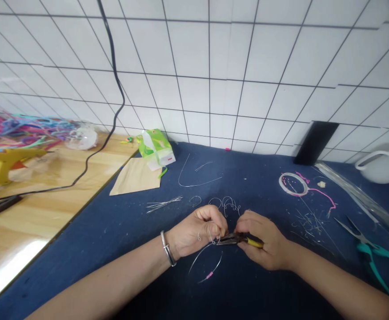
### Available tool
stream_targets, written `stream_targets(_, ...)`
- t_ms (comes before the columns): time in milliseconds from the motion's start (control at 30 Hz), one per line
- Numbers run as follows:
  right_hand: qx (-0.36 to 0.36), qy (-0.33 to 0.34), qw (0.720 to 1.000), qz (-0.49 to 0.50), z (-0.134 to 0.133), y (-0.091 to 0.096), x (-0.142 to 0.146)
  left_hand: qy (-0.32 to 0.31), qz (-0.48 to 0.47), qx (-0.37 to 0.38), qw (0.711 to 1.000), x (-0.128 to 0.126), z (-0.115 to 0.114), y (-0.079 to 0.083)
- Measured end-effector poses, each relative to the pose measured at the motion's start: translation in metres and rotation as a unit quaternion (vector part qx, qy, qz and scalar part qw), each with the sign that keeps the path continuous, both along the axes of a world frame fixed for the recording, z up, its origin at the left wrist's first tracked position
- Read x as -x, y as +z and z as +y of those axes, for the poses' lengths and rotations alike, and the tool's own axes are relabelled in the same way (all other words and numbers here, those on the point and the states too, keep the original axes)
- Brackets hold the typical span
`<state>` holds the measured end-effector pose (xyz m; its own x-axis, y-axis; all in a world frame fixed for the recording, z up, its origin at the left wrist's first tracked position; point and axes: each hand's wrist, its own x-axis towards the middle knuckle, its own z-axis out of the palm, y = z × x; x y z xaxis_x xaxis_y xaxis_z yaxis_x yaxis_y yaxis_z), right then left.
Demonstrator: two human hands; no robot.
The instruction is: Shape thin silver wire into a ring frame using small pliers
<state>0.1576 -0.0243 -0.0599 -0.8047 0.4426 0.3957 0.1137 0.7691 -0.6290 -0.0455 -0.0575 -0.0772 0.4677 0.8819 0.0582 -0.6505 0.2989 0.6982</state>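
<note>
My left hand (199, 229) is closed, its thumb and fingers pinching a thin, curled silver wire (211, 232). My right hand (261, 240) grips a pair of pliers (232, 239) with yellow on the handle. The plier jaws point left and meet the wire just under my left fingertips. Below the jaws, a curved wire with small pink beads (209, 275) lies or hangs over the dark blue cloth; whether it joins the held wire I cannot tell. Beyond my hands rest several bent wire loops (229, 204) and a bundle of straight wires (164, 204).
Teal-handled pliers (367, 244), wire scraps (309, 222) and a white ring with pink cord (293, 184) lie at right. A green packet (156, 149) and beige pouch (136, 177) sit back left. A yellow glue gun (4, 162) and black cable (96, 158) occupy the wooden surface.
</note>
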Motion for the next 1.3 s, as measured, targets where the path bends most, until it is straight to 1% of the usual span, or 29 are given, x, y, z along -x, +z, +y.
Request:
stream_targets(167,0.013,-0.004,1.000,-0.004,-0.002,0.000,0.002,0.003,0.004,0.004,1.000,-0.001,0.000,0.001)
stream_targets(300,0.006,-0.006,1.000,-0.005,-0.002,0.000,0.002,0.006,0.011,0.005,1.000,-0.001,0.000,0.000)
stream_targets(500,-0.004,0.002,1.000,-0.010,-0.003,-0.004,0.003,-0.008,-0.004,0.006,1.000,-0.002,0.000,0.000)
stream_targets(733,0.006,0.002,1.000,-0.020,-0.003,-0.006,0.002,-0.008,-0.016,0.004,1.000,-0.003,0.000,0.001)
stream_targets(900,0.010,0.003,1.000,-0.025,-0.003,-0.005,0.003,-0.003,-0.001,0.000,1.000,-0.002,0.000,0.000)
stream_targets(1000,0.013,0.000,0.999,-0.031,-0.001,-0.002,0.003,0.006,0.032,-0.019,0.999,0.002,0.002,0.000)
stream_targets(1100,0.022,-0.020,0.998,-0.055,0.002,0.000,0.002,0.039,0.090,-0.047,0.994,0.010,0.007,0.001)
stream_targets(1200,0.028,-0.060,0.995,-0.076,0.006,0.000,0.001,0.089,0.162,-0.075,0.980,0.019,0.011,0.003)
stream_targets(1300,0.031,-0.110,0.988,-0.100,0.008,-0.003,0.001,0.120,0.229,-0.106,0.960,0.025,0.015,0.006)
